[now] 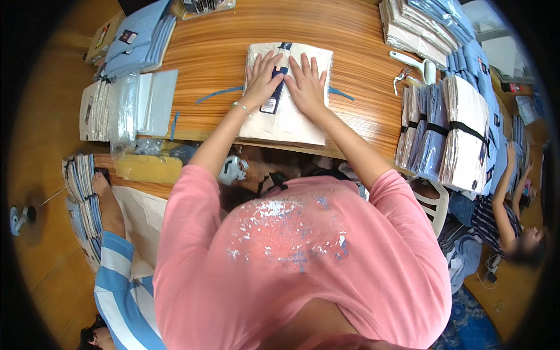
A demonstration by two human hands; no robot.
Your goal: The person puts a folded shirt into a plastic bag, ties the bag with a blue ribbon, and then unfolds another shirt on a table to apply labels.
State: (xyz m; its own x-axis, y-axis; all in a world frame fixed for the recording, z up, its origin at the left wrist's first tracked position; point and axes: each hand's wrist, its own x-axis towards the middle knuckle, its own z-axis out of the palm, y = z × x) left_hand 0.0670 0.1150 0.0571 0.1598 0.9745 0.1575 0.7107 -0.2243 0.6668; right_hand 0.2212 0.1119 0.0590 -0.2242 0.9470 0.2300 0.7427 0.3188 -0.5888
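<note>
A cream folded garment in a clear bag (291, 116) lies on the wooden table (216, 52) in front of me. A dark blue tag with a label (274, 96) runs down its middle. My left hand (262, 79) presses flat on the bag's upper left, fingers spread, a thin bracelet at the wrist. My right hand (306, 84) lies flat beside it on the upper right, fingers spread. A blue strap (219, 93) sticks out from under the bag on the left, and another end (341, 93) on the right.
Strapped bundles of packed cream and blue garments (449, 134) stand at the right, more stacks (426, 26) behind them. Light blue packs (137, 38) and clear bags (143, 102) lie at the left. A white tool (414, 64) rests nearby. One person sits at lower left (119, 280), another at right (504, 216).
</note>
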